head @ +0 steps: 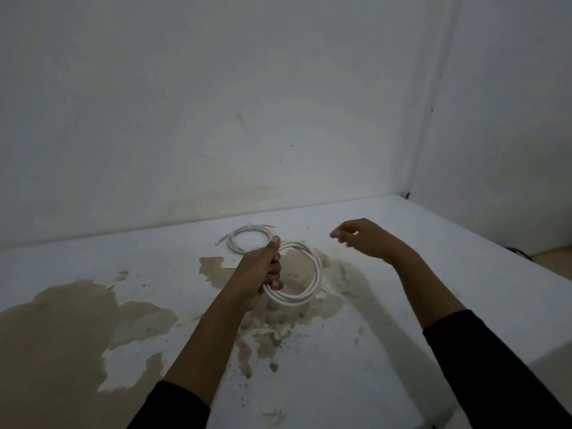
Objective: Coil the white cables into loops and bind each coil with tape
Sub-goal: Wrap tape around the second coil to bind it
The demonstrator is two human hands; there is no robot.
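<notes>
My left hand point(263, 270) grips a white cable coil point(312, 274) of several loops and holds it upright above the table, thumb on top. A second white cable coil point(247, 241) lies flat on the table behind it, with a thin red wire end sticking out at its far side. My right hand point(362, 238) hovers to the right of the held coil, fingers loosely curled and blurred. Whether it holds anything small, I cannot tell. No tape roll is visible.
The white table point(433, 289) has large patches of peeled paint showing brown at the left and centre. A stained white wall runs along its far edge, and another wall closes the right side. The table's right edge drops off near the floor.
</notes>
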